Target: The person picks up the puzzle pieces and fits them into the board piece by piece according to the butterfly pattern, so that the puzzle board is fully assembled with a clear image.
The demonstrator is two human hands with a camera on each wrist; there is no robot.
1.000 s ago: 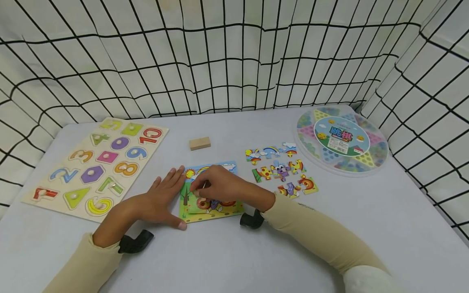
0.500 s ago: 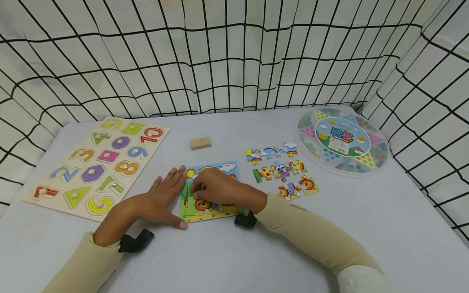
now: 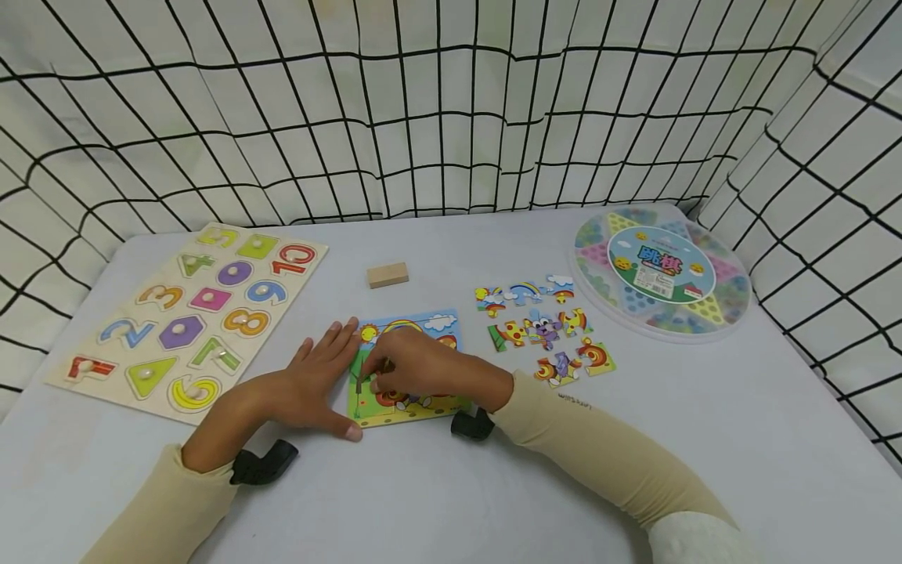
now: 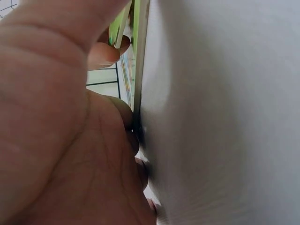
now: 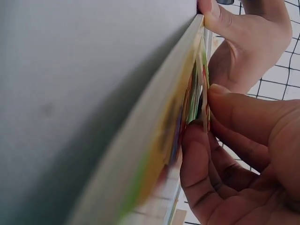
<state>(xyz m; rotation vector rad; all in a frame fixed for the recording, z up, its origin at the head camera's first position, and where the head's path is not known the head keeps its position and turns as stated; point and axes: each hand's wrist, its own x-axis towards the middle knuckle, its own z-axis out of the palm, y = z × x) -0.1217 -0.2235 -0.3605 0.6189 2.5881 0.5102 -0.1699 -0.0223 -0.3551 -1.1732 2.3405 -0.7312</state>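
A colourful picture puzzle board lies on the grey table in front of me. My right hand hovers curled over its left half; thumb and fingers pinch a thin puzzle piece held edge-down against the board. To the left, my left hand lies flat on the table with straight fingers, its thumb and fingertips touching the board's left edge. Most of the board's middle is hidden under the right hand.
Several loose puzzle pieces lie right of the board. A small wooden block sits behind it. A wooden number board is at the left, a round checkers box at the far right. Grid-patterned cloth walls surround the table.
My right hand has slid a little left across the board with the piece pinched in it. The left hand has stayed in place.
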